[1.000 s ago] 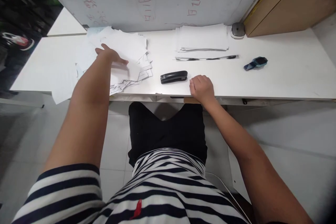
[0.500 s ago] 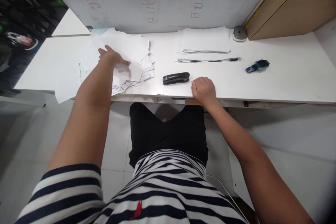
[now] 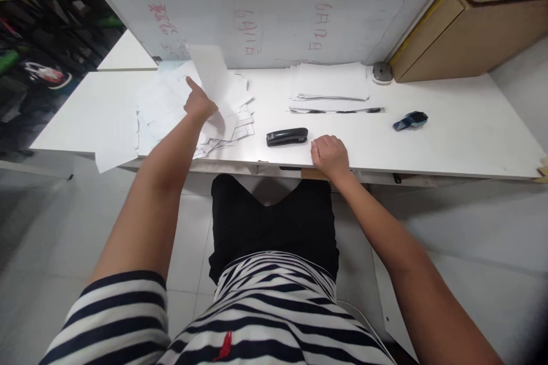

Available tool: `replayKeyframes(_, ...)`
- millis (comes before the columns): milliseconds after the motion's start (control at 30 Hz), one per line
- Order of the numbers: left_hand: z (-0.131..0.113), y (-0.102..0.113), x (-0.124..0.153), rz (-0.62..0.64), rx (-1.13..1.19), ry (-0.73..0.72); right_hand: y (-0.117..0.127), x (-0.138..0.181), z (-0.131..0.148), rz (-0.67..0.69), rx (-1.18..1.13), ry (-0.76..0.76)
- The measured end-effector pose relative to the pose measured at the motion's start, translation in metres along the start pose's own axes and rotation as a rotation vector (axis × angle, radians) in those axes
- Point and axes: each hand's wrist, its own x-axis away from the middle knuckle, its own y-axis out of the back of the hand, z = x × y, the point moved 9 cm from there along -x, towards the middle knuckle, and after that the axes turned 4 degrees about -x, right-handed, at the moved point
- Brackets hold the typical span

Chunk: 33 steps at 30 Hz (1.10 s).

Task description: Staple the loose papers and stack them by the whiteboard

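Note:
My left hand (image 3: pixel 199 104) is over a loose, overlapping heap of papers (image 3: pixel 169 91) on the left of the white table. One finger sticks out, and the others are curled at a white sheet of paper (image 3: pixel 214 71) that stands tilted up from the heap; the exact grip is partly hidden. My right hand (image 3: pixel 330 155) rests as a loose fist at the table's front edge, with nothing visible in it. Just left of it lies a black stapler (image 3: pixel 286 137), apart from the fingers.
A neater paper stack (image 3: pixel 329 81) lies at the back, with a long thin dark-and-clear strip (image 3: pixel 336 110) in front. Further right are a dark blue watch-like item (image 3: pixel 411 120) and a small grey-and-white device (image 3: pixel 382 72). A whiteboard (image 3: pixel 282 5) and cardboard box (image 3: pixel 432 34) stand behind.
My left hand has shifted right and turned, and a sheet has risen from the heap at it. My right hand stays in place by the stapler. The view has tilted slightly.

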Motion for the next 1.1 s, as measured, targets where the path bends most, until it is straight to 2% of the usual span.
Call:
replayKeyframes(100,-0.002,-0.007,0.007,-0.058,0.191,-0.087,0.003,-0.002,0.001,-0.003,-0.011,-0.010)
replayKeyframes(200,-0.002,-0.006,0.025,-0.120,0.258,-0.153,0.006,-0.003,0.002,-0.018,0.003,-0.010)
replayKeyframes(333,-0.004,0.015,0.073,-0.190,0.299,-0.257,0.005,0.000,0.001,-0.041,0.002,0.000)
replayKeyframes(433,0.000,0.027,0.114,-0.174,0.309,-0.294,0.007,0.000,-0.001,-0.050,-0.066,-0.011)
replayKeyframes(567,0.014,0.026,0.164,-0.090,0.333,-0.285,0.030,-0.015,0.015,-0.085,-0.347,-0.057)
replayKeyframes(667,0.020,0.021,0.197,-0.061,0.529,-0.393,0.053,-0.033,0.034,-0.081,-0.726,-0.189)
replayKeyframes(733,0.024,0.016,0.213,-0.027,0.691,-0.436,0.060,-0.041,0.051,-0.001,-0.946,-0.256)
replayKeyframes(867,0.037,0.001,0.225,0.051,0.959,-0.382,0.061,-0.037,0.067,0.139,-1.114,-0.406)
replayKeyframes(1100,0.048,-0.041,0.225,0.248,1.244,-0.186,0.042,-0.008,0.064,0.189,-1.230,-0.618)
